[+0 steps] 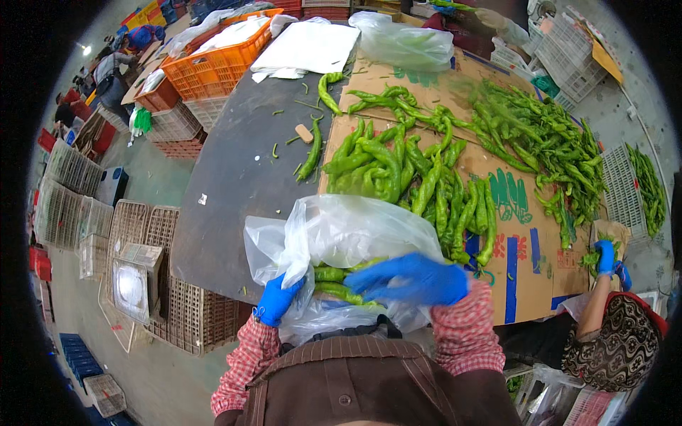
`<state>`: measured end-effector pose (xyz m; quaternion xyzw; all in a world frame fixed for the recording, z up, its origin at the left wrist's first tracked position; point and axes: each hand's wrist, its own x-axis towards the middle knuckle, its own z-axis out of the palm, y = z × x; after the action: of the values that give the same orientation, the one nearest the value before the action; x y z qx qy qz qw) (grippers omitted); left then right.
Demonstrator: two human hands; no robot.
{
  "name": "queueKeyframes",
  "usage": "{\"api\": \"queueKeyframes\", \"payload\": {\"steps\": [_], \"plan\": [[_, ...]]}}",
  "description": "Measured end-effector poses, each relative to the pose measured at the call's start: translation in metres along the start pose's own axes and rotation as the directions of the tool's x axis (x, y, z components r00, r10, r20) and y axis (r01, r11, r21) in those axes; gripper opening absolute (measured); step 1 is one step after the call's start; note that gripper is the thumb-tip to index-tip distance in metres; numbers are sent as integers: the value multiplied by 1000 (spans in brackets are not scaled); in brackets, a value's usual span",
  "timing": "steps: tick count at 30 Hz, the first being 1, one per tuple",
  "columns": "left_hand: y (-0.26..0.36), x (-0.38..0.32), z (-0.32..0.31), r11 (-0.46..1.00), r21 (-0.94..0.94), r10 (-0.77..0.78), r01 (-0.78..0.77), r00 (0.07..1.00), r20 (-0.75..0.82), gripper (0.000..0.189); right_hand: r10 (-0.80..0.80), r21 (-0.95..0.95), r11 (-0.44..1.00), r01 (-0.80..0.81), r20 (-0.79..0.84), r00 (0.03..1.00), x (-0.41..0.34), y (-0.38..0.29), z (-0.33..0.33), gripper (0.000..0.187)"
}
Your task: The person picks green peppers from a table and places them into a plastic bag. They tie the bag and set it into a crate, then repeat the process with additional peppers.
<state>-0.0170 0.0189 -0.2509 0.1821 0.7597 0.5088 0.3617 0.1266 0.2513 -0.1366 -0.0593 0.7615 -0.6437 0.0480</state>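
Note:
My left hand, in a blue glove, pinches the gathered edge of a clear plastic bag at the table's near edge. Long green peppers lie in the mouth of the bag. Over them is my right hand, also blue-gloved and blurred by motion, its fingers stretched out to the left; nothing shows in its grasp. Its palm side is hidden. Just beyond the bag, a heap of green peppers rests on flattened cardboard, with more peppers lined up at its right.
A larger pepper pile spreads across the right side. One loose pepper lies on the dark tabletop. White sheets and a filled bag are at the far edge. A co-worker's gloved hand works at right. Crates stand left.

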Motion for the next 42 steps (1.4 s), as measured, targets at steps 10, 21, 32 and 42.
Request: {"api": "queueKeyframes", "payload": {"steps": [10,21,32,42], "plan": [[-2,-4,-2,996,68,-61,58,998,33,44,-14,-424,484,-766,-879,477,37,99,-87,79],[4,-4,1,1000,-16,-11,12,999,47,40,192,-436,419,-797,-815,547,113,102,-126,70],[-3,-3,0,994,100,50,-53,998,31,37,-227,-278,955,-108,-913,340,40,91,-152,66],[-16,12,-4,997,13,80,-81,996,29,31,-159,-177,895,409,-984,-77,-24,40,-174,60]]}}
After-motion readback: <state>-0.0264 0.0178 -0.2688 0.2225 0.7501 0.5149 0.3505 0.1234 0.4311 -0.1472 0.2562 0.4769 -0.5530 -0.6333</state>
